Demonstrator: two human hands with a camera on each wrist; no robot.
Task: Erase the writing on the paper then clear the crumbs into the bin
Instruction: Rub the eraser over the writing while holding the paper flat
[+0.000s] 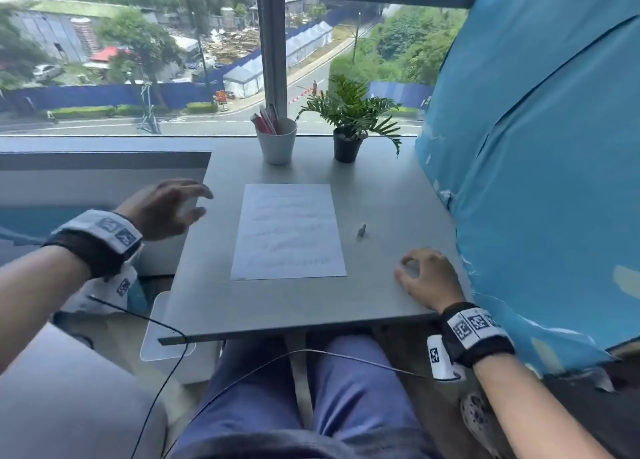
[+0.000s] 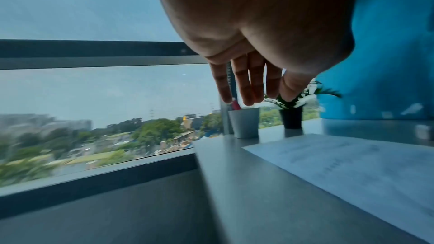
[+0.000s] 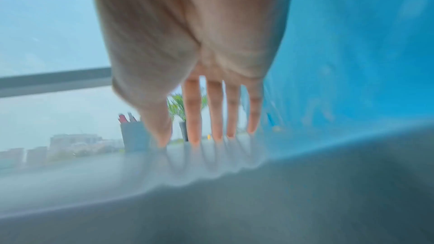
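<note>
Right hand (image 1: 424, 278) rests on the counter (image 1: 277, 313), fingers loosely bent, holding nothing. The eraser (image 1: 361, 229) lies just ahead of this grip and slightly inward; the paper (image 1: 289, 231) lies further inward, long axis running away. Left hand (image 1: 166, 207) hovers spread and empty beyond the paper, so the right is judged nearer.

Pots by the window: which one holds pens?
The white cup, left of the black plant pot; red pens stick out of it, while the other holds a green plant.
</note>
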